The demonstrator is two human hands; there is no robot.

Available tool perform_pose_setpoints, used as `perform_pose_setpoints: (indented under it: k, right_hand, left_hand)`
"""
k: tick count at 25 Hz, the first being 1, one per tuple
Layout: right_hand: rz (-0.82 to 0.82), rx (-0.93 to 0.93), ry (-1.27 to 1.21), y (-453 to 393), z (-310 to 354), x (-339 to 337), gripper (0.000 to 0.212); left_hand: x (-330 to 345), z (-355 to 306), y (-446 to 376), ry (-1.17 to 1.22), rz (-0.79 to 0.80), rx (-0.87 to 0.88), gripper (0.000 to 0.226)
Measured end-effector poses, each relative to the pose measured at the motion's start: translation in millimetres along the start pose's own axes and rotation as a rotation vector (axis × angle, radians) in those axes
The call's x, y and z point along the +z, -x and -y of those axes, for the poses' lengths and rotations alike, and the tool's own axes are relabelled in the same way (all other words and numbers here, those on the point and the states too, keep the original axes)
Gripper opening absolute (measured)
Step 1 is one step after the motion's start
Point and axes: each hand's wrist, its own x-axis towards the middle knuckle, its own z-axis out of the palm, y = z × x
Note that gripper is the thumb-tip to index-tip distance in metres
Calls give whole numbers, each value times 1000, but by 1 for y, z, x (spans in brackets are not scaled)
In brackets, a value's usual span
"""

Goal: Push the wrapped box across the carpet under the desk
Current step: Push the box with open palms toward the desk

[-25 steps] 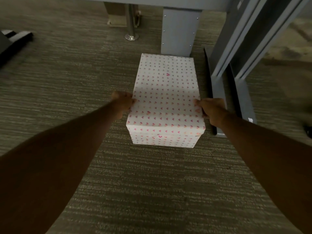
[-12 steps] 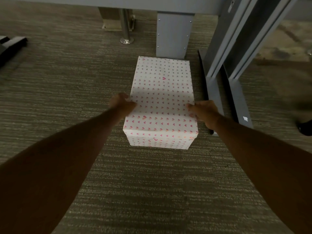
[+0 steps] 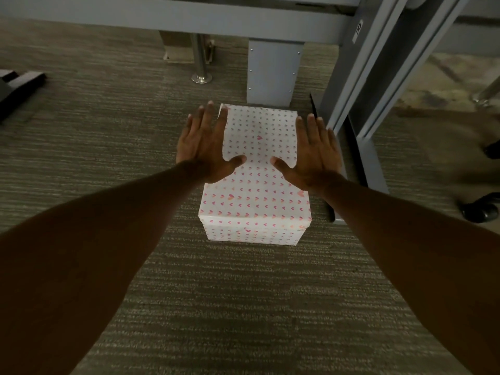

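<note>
A box wrapped in white paper with small pink hearts (image 3: 255, 190) lies on the striped grey carpet (image 3: 230, 307), its far end close to a grey desk leg (image 3: 274, 73). My left hand (image 3: 204, 147) hovers flat over the box's left edge, fingers spread, thumb over the top. On the other side my right hand (image 3: 313, 152) is spread the same way over the right edge. Both hands hold nothing. The desk's grey frame (image 3: 173, 14) runs across the top of the view.
A grey upright desk support with a foot bar (image 3: 370, 163) stands right of the box. A chrome post on a round base (image 3: 201, 77) is behind to the left. Dark chair casters (image 3: 479, 209) sit at the right, a black object (image 3: 16, 85) at far left.
Both hands let go of the box's sides and lifted with fingers spread. The box sits farther in, closer to the desk leg.
</note>
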Motion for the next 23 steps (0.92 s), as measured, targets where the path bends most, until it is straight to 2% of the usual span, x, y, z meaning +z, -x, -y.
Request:
perform_pose_setpoints:
  k: [7,23]
  right_hand:
    - [-6,-48,72,-1,-3,-4,108]
    - [20,-28,94,-4,-9,7,111]
  left_hand:
    - [-2,-17,-2,-38,56,17,114]
    - [15,-13,2,-39,44,-11,116]
